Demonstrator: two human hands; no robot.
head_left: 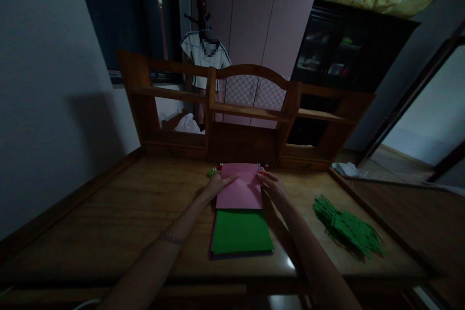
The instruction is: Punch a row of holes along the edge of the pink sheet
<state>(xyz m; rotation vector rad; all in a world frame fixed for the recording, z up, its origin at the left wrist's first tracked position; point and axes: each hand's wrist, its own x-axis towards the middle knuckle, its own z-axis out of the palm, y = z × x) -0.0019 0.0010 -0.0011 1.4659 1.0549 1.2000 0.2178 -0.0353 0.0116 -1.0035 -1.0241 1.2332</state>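
Note:
A pink sheet of craft paper [240, 193] is held by its two side edges, tilted up toward the back of the desk. My left hand [217, 185] is closed on its left edge, the thumb lying across the front. On the opposite edge my right hand [273, 186] grips it with bent fingers. Below and nearer to me lies a stack of coloured sheets with a green sheet [241, 232] on top; a dark pink edge shows at its left. Small red and green items with round white spots [214, 170] peek out behind the pink sheet, mostly hidden.
A heap of green cut strips [347, 225] lies on the wooden desk [145, 203] to the right. A wooden shelf unit [250, 112] borders the back of the desk. Crumpled white material [347, 169] sits by the right rear corner. The room is dim.

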